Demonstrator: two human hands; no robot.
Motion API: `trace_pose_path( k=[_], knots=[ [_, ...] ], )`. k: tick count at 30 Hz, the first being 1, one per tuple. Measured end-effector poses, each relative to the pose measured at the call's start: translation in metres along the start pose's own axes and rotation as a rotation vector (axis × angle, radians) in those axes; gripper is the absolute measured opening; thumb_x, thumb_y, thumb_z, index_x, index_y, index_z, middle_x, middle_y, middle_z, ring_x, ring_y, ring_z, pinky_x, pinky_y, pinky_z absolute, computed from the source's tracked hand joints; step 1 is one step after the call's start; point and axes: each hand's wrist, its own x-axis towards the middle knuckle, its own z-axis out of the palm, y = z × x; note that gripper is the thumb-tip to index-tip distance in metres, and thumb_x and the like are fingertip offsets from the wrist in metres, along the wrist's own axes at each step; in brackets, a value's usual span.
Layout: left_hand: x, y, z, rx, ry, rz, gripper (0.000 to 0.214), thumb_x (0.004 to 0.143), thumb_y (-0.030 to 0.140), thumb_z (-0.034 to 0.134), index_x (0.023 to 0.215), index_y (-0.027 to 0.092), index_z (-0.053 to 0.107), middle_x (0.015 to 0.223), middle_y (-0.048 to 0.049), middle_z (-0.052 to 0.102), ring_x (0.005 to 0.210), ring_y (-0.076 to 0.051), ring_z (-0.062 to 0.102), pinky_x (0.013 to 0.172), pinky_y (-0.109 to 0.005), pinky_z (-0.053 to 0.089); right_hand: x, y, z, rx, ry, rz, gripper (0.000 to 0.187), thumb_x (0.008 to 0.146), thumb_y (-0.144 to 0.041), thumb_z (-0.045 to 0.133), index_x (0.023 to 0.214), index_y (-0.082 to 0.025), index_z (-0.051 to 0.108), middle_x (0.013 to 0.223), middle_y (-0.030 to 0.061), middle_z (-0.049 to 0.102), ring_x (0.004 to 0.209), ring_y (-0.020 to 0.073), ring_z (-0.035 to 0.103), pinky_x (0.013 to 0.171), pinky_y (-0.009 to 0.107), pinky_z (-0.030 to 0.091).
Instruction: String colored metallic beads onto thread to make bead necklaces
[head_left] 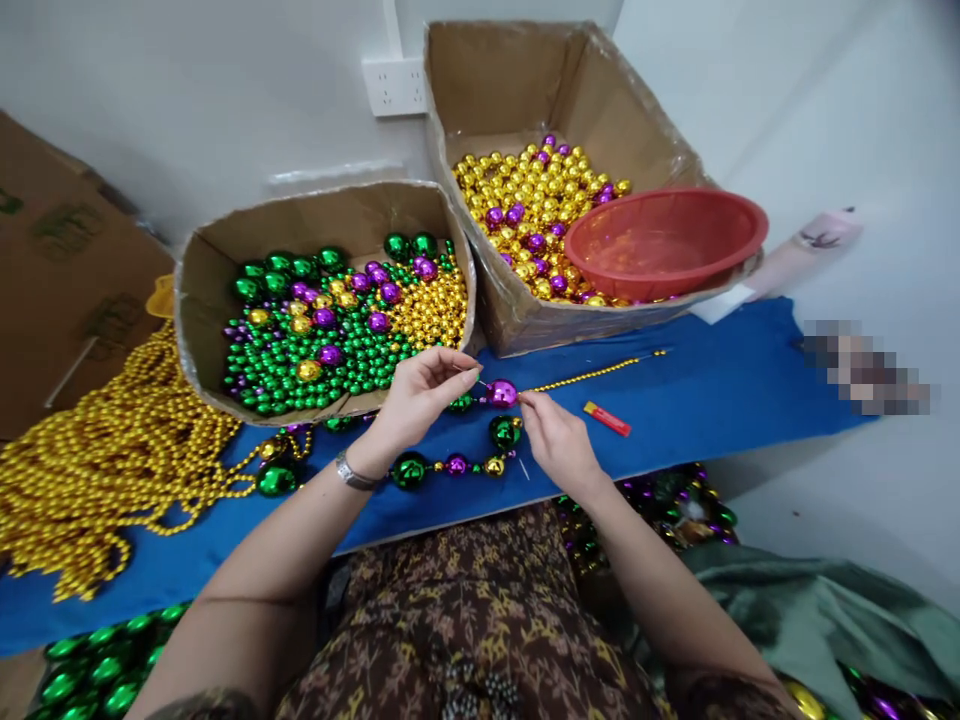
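Note:
My left hand [429, 394] is closed in a pinch on a thin, needle-like piece beside a shiny purple bead [502, 393]. On the bead's other side, my right hand [561, 442] pinches the bead strand with thumb and forefinger. A thin gold bead string [589, 375] runs right from there across the blue cloth. Below the hands, the strand curves with a large green bead [505, 431], another green bead [410, 470], a purple bead [457, 464] and a gold bead [494, 466]. The exact grip points are too small to make out.
A cardboard box [187, 300] of green, gold and purple beads stands behind my left hand. A taller box [517, 325] holds gold and purple beads and a red bowl [667, 240]. Gold bead strings [142, 440] pile up left. A small red-and-yellow packet [607, 419] lies right.

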Motion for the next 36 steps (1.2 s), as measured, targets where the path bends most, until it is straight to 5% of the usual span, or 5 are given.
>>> trace_pose_path(
  k=[9, 20, 27, 32, 36],
  knots=[
    [0.012, -0.042, 0.048, -0.04, -0.012, -0.043, 0.021, 0.073, 0.035, 0.076, 0.081, 0.016, 0.075, 0.082, -0.0052, 0.074, 0.073, -0.015, 0.063, 0.07, -0.027, 0.05, -0.019, 0.032, 0.012, 0.167, 0.035, 0.159, 0.021, 0.099, -0.026, 0.039, 0.101, -0.02, 0.059, 0.096, 0.0079, 0.06, 0.075, 0.0156, 0.064, 0.072, 0.029, 0.054],
    [0.032, -0.069, 0.084, -0.058, -0.107, -0.042, 0.027, 0.075, 0.042, 0.073, 0.086, 0.018, 0.077, 0.091, -0.0059, 0.075, 0.083, -0.018, 0.066, 0.079, -0.031, 0.051, -0.028, 0.072, 0.01, 0.036, 0.097, 0.212, 0.02, 0.098, -0.027, 0.039, 0.097, -0.02, 0.059, 0.096, 0.0106, 0.064, 0.092, 0.0207, 0.062, 0.084, 0.034, 0.049],
    [0.036, -0.078, 0.081, 0.06, -0.134, -0.05, 0.031, 0.078, 0.045, 0.069, 0.087, 0.016, 0.077, 0.09, -0.006, 0.075, 0.081, -0.019, 0.066, 0.073, -0.029, 0.051, -0.025, 0.075, 0.027, 0.121, -0.096, 0.158, 0.016, 0.097, -0.021, 0.043, 0.085, -0.021, 0.054, 0.066, -0.002, 0.065, 0.06, 0.0132, 0.063, 0.059, 0.021, 0.048],
    [0.036, -0.084, 0.071, 0.181, -0.176, -0.001, 0.029, 0.083, 0.043, 0.064, 0.087, 0.017, 0.076, 0.089, -0.007, 0.075, 0.083, -0.021, 0.067, 0.074, -0.031, 0.05, -0.027, 0.072, 0.021, 0.116, -0.12, 0.145, 0.017, 0.096, -0.025, 0.045, 0.088, -0.02, 0.06, 0.082, 0.0036, 0.069, 0.075, 0.0153, 0.066, 0.069, 0.024, 0.05],
    [0.039, -0.091, 0.077, 0.411, -0.31, 0.18, 0.022, 0.088, 0.034, 0.059, 0.088, 0.019, 0.075, 0.086, -0.0061, 0.074, 0.08, -0.02, 0.066, 0.074, -0.03, 0.048, -0.023, 0.072, -0.004, 0.12, 0.017, 0.233, 0.024, 0.097, -0.032, 0.045, 0.11, -0.019, 0.061, 0.102, 0.0083, 0.067, 0.076, 0.0152, 0.065, 0.074, 0.029, 0.052]
  ],
)
